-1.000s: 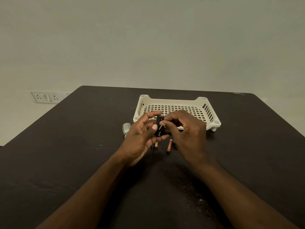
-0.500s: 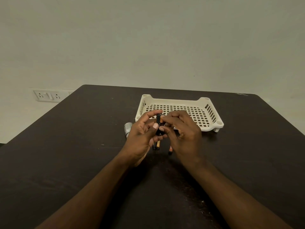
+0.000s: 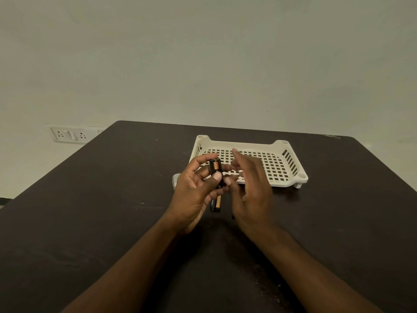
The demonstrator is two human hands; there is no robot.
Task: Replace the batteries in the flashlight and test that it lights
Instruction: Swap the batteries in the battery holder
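Loading: the person is filling a black battery holder, judged to be the flashlight's cell carrier, with fresh cells.
Head view, left hand: the left hand is gripping the holder upright above the table, thumb across its near face and fingers curled behind it.
Head view, holder: one copper-topped cell is showing in a slot near the holder's top; the other slots are not readable.
Head view, right hand: the right hand is hovering just right of the holder with fingers loosely spread, grasping nothing.
Head view, spares: two loose batteries are lying side by side on the table under the left hand's fingers, near the holder.
Head view, flashlight: a silver part, likely the flashlight body or cap, is peeking out to the left behind the left hand; most of it is hidden.
Head view, surroundings: a white perforated tray is sitting on the far side of the hands; a wall socket is at far left.
Technique: check each slot's polarity marking, seat the spring end first, then press the cell flat until it is sitting flush.
Risk: a reversed or proud cell probably means no light at the test.
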